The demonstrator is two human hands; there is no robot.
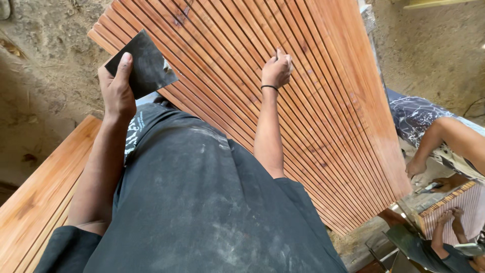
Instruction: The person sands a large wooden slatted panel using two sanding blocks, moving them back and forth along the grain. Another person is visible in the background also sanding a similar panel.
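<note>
A white printed patch shows on the dark dusty shirt (202, 202) at about nine o'clock, beside the left forearm. The left hand (117, 86) pinches a dark, dust-smeared square of sandpaper (144, 65) at ten o'clock, thumb laid across it. The right hand (277, 70), fist closed at twelve o'clock, presses on the reddish, grooved wooden panel (323, 101); what it grips cannot be told. Another person's arm (439, 141) sits at three o'clock.
</note>
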